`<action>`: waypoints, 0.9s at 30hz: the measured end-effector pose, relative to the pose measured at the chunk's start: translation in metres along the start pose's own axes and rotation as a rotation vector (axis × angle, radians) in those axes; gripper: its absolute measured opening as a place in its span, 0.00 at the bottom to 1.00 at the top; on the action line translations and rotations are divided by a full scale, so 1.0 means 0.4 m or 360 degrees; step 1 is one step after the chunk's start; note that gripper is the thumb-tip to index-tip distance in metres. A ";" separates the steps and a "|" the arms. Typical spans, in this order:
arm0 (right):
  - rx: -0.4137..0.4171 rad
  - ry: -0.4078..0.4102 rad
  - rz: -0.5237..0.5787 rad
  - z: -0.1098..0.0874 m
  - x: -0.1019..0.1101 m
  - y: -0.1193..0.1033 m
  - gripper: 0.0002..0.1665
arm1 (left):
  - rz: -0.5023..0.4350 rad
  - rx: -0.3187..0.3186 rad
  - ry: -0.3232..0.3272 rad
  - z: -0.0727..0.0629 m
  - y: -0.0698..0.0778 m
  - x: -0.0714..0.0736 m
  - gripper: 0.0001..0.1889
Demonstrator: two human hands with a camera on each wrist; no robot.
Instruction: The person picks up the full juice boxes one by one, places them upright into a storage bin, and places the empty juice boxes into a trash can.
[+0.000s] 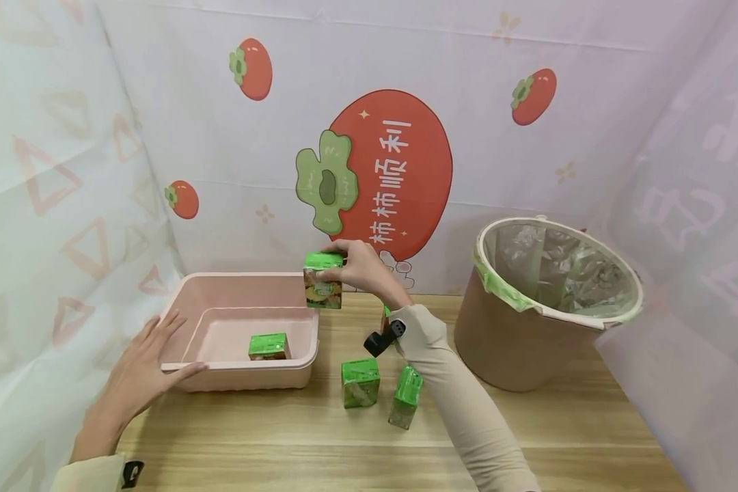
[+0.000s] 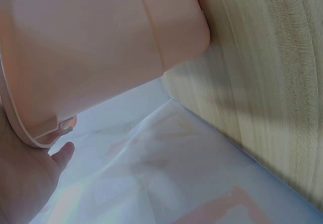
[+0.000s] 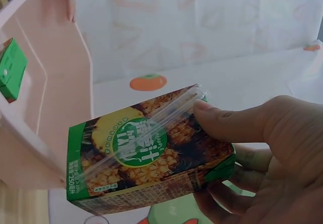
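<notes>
My right hand pinches a pineapple juice box between thumb and fingers, raised by the right rim of the pink plastic bin. In the right wrist view, the juice box shows a pineapple picture and a clear-wrapped straw along its front. Another juice box with a green top lies inside the bin. At the bin's near left corner, my left hand rests on the rim with fingers spread. The left wrist view catches the left hand against that rim.
Two juice boxes, one upright and one beside it, stand on the wooden table. A third juice box is mostly hidden behind my right wrist. At right stands a brown trash can with a bag liner. Printed cloth surrounds the table.
</notes>
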State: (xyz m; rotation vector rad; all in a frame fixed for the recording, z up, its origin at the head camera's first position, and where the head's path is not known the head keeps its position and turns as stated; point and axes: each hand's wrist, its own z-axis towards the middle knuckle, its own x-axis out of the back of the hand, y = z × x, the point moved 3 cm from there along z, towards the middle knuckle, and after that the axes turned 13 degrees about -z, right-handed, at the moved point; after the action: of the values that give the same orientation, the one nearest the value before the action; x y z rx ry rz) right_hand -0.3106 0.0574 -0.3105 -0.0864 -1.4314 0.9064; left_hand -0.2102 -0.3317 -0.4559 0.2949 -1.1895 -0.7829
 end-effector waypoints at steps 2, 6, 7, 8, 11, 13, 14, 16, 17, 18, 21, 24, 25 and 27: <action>0.0008 0.0013 0.0022 0.007 -0.009 -0.010 0.27 | -0.0005 0.0003 0.0002 0.000 0.001 0.000 0.52; 0.0036 0.0025 0.0069 0.020 -0.029 -0.031 0.26 | -0.0004 -0.0001 0.0014 0.003 0.002 0.001 0.52; 0.0043 0.0023 0.0088 0.023 -0.035 -0.035 0.26 | -0.0007 -0.0005 0.0019 0.004 0.001 0.001 0.52; 0.0052 0.0020 0.0109 0.025 -0.041 -0.040 0.26 | -0.0005 -0.0009 0.0024 0.004 0.001 0.001 0.51; 0.0080 -0.0001 0.0169 0.030 -0.062 -0.052 0.26 | 0.0000 -0.0012 0.0029 0.003 -0.002 0.000 0.51; 0.0087 -0.0011 0.0220 0.033 -0.079 -0.059 0.25 | 0.0000 -0.0014 0.0031 0.002 -0.004 0.000 0.51; 0.0090 -0.0015 0.0241 0.034 -0.087 -0.061 0.25 | 0.0003 -0.0014 0.0032 0.001 -0.004 0.000 0.51; 0.0089 -0.0011 0.0277 0.039 -0.104 -0.066 0.25 | 0.0004 -0.0012 0.0031 0.000 -0.004 0.000 0.51; 0.0085 -0.0007 0.0292 0.040 -0.112 -0.069 0.25 | 0.0004 -0.0014 0.0032 0.000 -0.004 0.000 0.51; 0.0084 0.0004 0.0288 0.043 -0.120 -0.070 0.25 | 0.0002 -0.0013 0.0033 -0.001 -0.003 0.000 0.51; 0.0073 0.0022 0.0254 0.052 -0.142 -0.073 0.25 | -0.0002 -0.0001 0.0032 -0.001 -0.003 0.001 0.51; 0.0052 0.0025 0.0212 0.057 -0.165 -0.072 0.25 | -0.0004 0.0010 0.0033 0.002 -0.002 0.000 0.51; 0.0046 0.0023 0.0208 0.059 -0.174 -0.070 0.25 | -0.0002 0.0011 0.0037 0.001 -0.002 0.001 0.51; 0.0034 0.0029 0.0195 0.063 -0.190 -0.066 0.24 | 0.0005 0.0012 0.0042 0.001 -0.003 0.001 0.51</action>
State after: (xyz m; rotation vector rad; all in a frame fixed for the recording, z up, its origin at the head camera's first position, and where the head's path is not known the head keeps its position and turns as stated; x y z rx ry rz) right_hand -0.3105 -0.0160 -0.3521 -0.1677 -1.4108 1.0189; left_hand -0.2110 -0.3327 -0.4562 0.3088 -1.1679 -0.7698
